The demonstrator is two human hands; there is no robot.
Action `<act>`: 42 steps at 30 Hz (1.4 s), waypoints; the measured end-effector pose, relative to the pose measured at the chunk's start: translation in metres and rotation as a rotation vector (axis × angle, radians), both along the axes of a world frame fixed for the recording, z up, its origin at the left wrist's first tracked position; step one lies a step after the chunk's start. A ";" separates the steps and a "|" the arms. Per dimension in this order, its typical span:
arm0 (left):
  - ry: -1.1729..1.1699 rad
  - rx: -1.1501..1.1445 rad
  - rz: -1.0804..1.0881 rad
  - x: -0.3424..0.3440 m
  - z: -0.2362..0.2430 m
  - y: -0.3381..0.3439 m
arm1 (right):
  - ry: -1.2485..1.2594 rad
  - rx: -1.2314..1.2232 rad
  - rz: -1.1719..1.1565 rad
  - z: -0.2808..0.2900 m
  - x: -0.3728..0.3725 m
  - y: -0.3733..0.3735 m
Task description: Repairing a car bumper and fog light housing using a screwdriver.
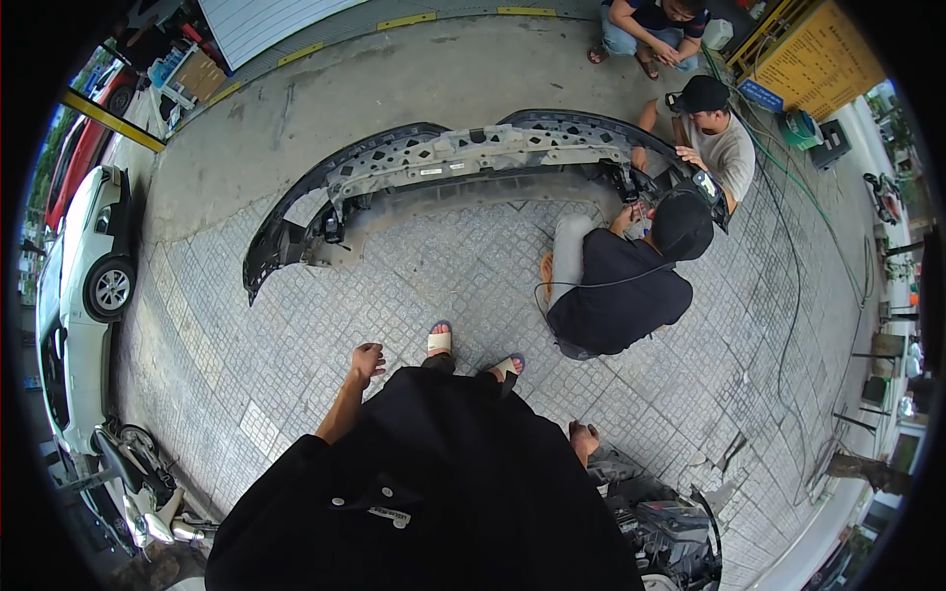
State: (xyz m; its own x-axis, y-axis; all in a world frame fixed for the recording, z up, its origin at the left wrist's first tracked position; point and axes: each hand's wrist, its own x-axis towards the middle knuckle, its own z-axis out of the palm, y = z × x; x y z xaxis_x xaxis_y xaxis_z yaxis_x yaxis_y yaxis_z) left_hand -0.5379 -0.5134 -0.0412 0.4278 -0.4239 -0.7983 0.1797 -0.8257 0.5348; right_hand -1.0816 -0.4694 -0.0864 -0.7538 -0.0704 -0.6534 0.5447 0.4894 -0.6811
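My left hand [368, 361] hangs beside my body, fingers loosely bent and a little apart, with nothing in it. On the other side hangs my right hand [584, 438], also empty, its fingers loosely curled with a gap at the thumb. It is nearest to a dark heap of vehicle parts [662, 527] at the lower right. Ahead of my feet, a long black and grey car bumper [463, 163] lies with its inner side showing; neither of my hands touches it. Two co-workers crouch at its right end, one in a black shirt [621, 295], one in a light shirt [727, 158].
A third person [658, 30] squats at the far right. Hoses and cables [783, 256] trail over the paving on the right. A white car [84, 305] and a motorbike [138, 483] stand on the left. A yellow board [823, 64] stands at the upper right.
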 end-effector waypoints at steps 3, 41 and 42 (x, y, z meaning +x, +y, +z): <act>0.006 -0.004 0.000 0.002 0.002 -0.003 | -0.070 -0.035 0.080 -0.001 -0.008 0.006; 0.470 0.067 -0.120 -0.074 -0.125 0.037 | -0.004 0.234 1.357 -0.098 0.210 0.000; 0.466 0.059 -0.121 -0.076 -0.126 0.037 | -0.001 0.225 1.358 -0.094 0.212 -0.004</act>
